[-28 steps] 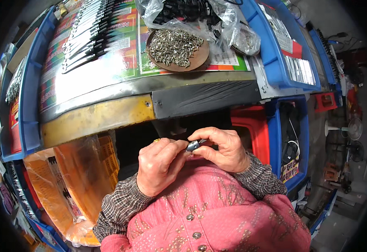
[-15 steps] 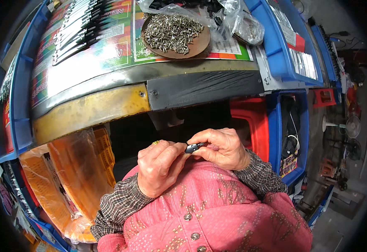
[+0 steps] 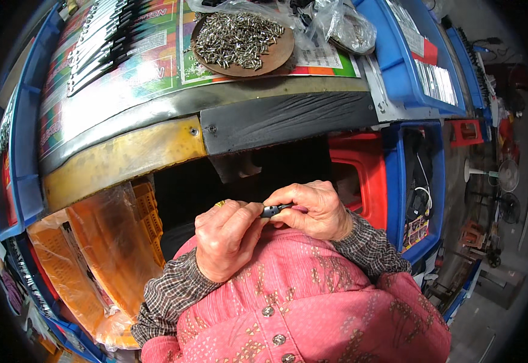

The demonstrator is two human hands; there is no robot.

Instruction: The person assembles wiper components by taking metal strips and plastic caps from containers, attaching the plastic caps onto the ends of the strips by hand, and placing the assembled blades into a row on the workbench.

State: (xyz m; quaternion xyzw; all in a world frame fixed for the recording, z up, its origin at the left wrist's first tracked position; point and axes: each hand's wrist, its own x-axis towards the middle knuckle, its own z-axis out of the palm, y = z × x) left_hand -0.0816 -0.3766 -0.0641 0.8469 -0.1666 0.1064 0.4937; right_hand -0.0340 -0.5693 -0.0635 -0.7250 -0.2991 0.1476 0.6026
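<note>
Both hands meet in front of my chest, just short of the table edge. Between their fingertips is a small dark part (image 3: 272, 211) with a rounded grey-black body and a thin black end; its exact kind I cannot make out. My left hand (image 3: 224, 236) pinches it from the left, a gold ring on one finger. From the right, my right hand (image 3: 315, 209) grips the thin end between thumb and forefinger. The palm side of both hands is hidden.
On the table lie a round brown dish (image 3: 279, 57) of small metal pins, a row of slim black-and-silver pieces (image 3: 97, 48) and a clear plastic bag (image 3: 342, 30). Blue bins (image 3: 397, 72) stand at right, a red stool (image 3: 366, 181) below, and an orange plastic-lined crate (image 3: 113, 242) lower left.
The view has shifted slightly, so the table sits a little higher and further left. Both hands keep hold of the dark part, which has turned slightly between the fingers.
</note>
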